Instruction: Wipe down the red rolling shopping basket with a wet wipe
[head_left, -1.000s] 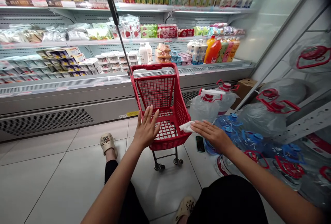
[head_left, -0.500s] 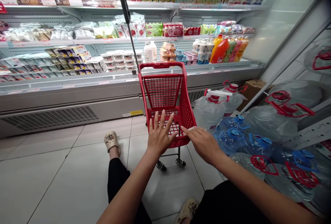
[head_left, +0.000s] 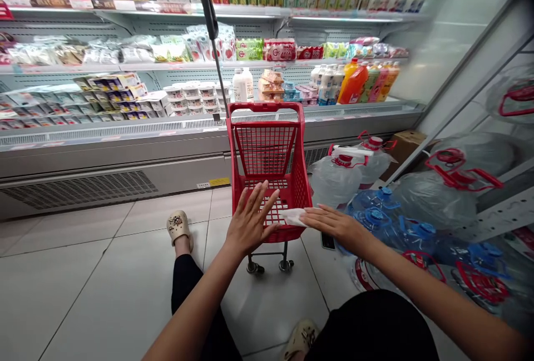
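Observation:
A small red shopping cart (head_left: 306,183) stands upright in front of me, its basket showing bare mesh. My left hand (head_left: 252,216) is open with its fingers spread, over the near left part of the basket; whether it touches the cart I cannot tell. At the near right corner my right hand (head_left: 331,224) holds a crumpled white tissue (head_left: 294,216) between its fingers, the tissue's free end lying over the basket rim. The fingers of that hand are stretched out and close together. A thin pole with a black grip (head_left: 208,10) rises at the cart's left side.
Behind the cart runs a chilled shelf unit (head_left: 125,152) with dairy cups, bottles and bags. Large water jugs with red (head_left: 336,174) and blue caps (head_left: 377,216) crowd the right side. A dark phone-like object (head_left: 327,241) shows below my right hand. My shoe (head_left: 178,226) rests on the tiles.
My left hand has shifted a little left and down. My right hand has turned flatter, and more of the white tissue shows. The cart has swung slightly, its wheels now further left.

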Demonstrator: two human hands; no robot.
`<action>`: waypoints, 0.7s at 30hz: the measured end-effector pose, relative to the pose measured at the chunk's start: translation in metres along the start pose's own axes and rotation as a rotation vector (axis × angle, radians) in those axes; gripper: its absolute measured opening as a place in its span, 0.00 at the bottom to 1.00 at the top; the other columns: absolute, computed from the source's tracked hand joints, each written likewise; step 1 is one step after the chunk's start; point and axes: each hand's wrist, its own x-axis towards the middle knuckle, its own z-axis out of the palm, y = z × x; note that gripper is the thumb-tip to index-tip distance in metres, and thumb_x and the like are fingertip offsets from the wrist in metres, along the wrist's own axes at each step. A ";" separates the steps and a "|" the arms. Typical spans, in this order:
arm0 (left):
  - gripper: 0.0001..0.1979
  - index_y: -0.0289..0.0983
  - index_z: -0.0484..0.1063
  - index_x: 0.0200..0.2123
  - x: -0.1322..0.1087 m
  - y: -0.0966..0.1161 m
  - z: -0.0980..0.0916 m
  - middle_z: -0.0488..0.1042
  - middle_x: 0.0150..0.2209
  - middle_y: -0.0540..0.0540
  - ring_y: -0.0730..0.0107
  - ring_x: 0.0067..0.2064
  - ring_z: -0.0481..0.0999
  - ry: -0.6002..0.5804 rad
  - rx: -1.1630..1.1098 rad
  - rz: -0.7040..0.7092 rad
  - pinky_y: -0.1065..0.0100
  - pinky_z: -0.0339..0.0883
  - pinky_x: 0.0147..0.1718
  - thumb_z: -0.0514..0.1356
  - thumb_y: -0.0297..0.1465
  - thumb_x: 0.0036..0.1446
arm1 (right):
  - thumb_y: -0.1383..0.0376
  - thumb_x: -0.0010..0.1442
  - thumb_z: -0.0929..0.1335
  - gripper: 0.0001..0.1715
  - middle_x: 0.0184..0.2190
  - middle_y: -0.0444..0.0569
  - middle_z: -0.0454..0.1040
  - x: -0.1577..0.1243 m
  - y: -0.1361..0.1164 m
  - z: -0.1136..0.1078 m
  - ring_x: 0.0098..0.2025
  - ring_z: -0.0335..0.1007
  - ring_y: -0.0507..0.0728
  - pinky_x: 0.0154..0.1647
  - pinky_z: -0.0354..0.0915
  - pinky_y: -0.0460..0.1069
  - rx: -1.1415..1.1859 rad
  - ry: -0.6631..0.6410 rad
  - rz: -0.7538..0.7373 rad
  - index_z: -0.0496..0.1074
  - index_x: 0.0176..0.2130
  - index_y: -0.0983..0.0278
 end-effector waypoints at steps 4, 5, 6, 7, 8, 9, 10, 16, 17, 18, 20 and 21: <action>0.41 0.46 0.37 0.76 -0.008 -0.001 -0.004 0.42 0.77 0.45 0.58 0.77 0.43 -0.019 0.007 0.057 0.48 0.29 0.75 0.52 0.51 0.70 | 0.75 0.73 0.60 0.35 0.68 0.47 0.67 0.018 0.052 -0.007 0.72 0.57 0.55 0.73 0.59 0.61 -0.027 -0.027 -0.098 0.56 0.73 0.55; 0.40 0.46 0.36 0.76 -0.009 0.000 -0.005 0.43 0.77 0.46 0.59 0.77 0.43 -0.022 0.011 0.068 0.48 0.28 0.75 0.52 0.50 0.70 | 0.75 0.73 0.60 0.34 0.68 0.47 0.67 0.026 0.064 -0.007 0.72 0.57 0.55 0.73 0.59 0.61 -0.036 -0.017 -0.091 0.57 0.72 0.54; 0.40 0.46 0.36 0.76 -0.009 0.001 -0.006 0.44 0.77 0.46 0.60 0.77 0.44 -0.025 0.015 0.078 0.48 0.28 0.75 0.51 0.50 0.71 | 0.75 0.73 0.59 0.34 0.68 0.46 0.67 0.032 0.075 -0.005 0.72 0.58 0.56 0.73 0.60 0.62 -0.046 -0.001 -0.075 0.59 0.71 0.54; 0.39 0.46 0.36 0.76 -0.010 0.002 -0.006 0.44 0.77 0.47 0.60 0.77 0.44 -0.026 0.018 0.085 0.48 0.27 0.75 0.51 0.50 0.71 | 0.75 0.73 0.59 0.33 0.68 0.46 0.67 0.038 0.083 -0.002 0.71 0.59 0.56 0.72 0.60 0.63 -0.056 0.017 -0.053 0.60 0.71 0.54; 0.39 0.46 0.36 0.76 -0.010 0.003 -0.006 0.45 0.77 0.47 0.60 0.77 0.44 -0.027 0.020 0.086 0.48 0.27 0.75 0.50 0.50 0.71 | 0.75 0.73 0.59 0.32 0.68 0.46 0.68 0.041 0.088 0.001 0.71 0.60 0.56 0.72 0.61 0.63 -0.063 0.039 -0.028 0.61 0.70 0.54; 0.39 0.46 0.37 0.76 -0.011 0.002 -0.007 0.45 0.77 0.46 0.60 0.77 0.44 -0.026 0.019 0.081 0.48 0.27 0.75 0.50 0.50 0.71 | 0.74 0.73 0.59 0.31 0.67 0.46 0.69 0.043 0.089 0.004 0.71 0.60 0.57 0.72 0.61 0.64 -0.068 0.063 -0.001 0.63 0.69 0.54; 0.39 0.45 0.37 0.76 -0.011 0.000 -0.007 0.45 0.77 0.46 0.59 0.77 0.44 -0.023 0.015 0.071 0.48 0.26 0.75 0.50 0.51 0.71 | 0.74 0.73 0.59 0.30 0.67 0.47 0.69 0.044 0.087 0.008 0.71 0.61 0.57 0.72 0.61 0.64 -0.072 0.090 0.024 0.63 0.69 0.55; 0.38 0.45 0.37 0.76 -0.027 -0.049 -0.007 0.44 0.77 0.46 0.59 0.77 0.45 0.004 -0.036 0.004 0.50 0.21 0.74 0.46 0.52 0.72 | 0.74 0.74 0.59 0.30 0.65 0.50 0.71 0.045 0.010 0.022 0.71 0.61 0.57 0.71 0.63 0.62 -0.024 0.207 0.045 0.62 0.70 0.59; 0.37 0.45 0.36 0.76 -0.031 -0.059 -0.007 0.44 0.77 0.46 0.59 0.77 0.45 0.009 -0.040 -0.021 0.50 0.20 0.74 0.45 0.51 0.72 | 0.74 0.74 0.59 0.30 0.65 0.50 0.72 0.048 -0.008 0.023 0.71 0.60 0.56 0.72 0.63 0.61 -0.004 0.201 0.022 0.61 0.70 0.59; 0.37 0.46 0.36 0.76 -0.034 -0.068 -0.006 0.44 0.77 0.46 0.59 0.77 0.46 0.016 -0.041 -0.059 0.49 0.20 0.74 0.45 0.50 0.72 | 0.74 0.74 0.59 0.30 0.65 0.49 0.72 0.053 -0.026 0.025 0.71 0.60 0.56 0.72 0.62 0.60 0.012 0.187 -0.004 0.60 0.71 0.59; 0.35 0.45 0.34 0.77 -0.038 -0.075 -0.007 0.45 0.77 0.44 0.58 0.77 0.46 0.048 -0.047 -0.172 0.47 0.19 0.73 0.42 0.49 0.73 | 0.73 0.75 0.58 0.30 0.66 0.49 0.70 0.066 -0.058 0.029 0.72 0.59 0.55 0.73 0.61 0.58 0.023 0.151 -0.050 0.58 0.72 0.61; 0.35 0.43 0.33 0.77 -0.039 -0.072 -0.007 0.45 0.77 0.43 0.57 0.77 0.45 0.068 -0.057 -0.229 0.46 0.19 0.73 0.41 0.48 0.74 | 0.73 0.75 0.58 0.30 0.67 0.49 0.68 0.073 -0.071 0.032 0.72 0.58 0.55 0.73 0.60 0.57 0.019 0.133 -0.075 0.57 0.72 0.62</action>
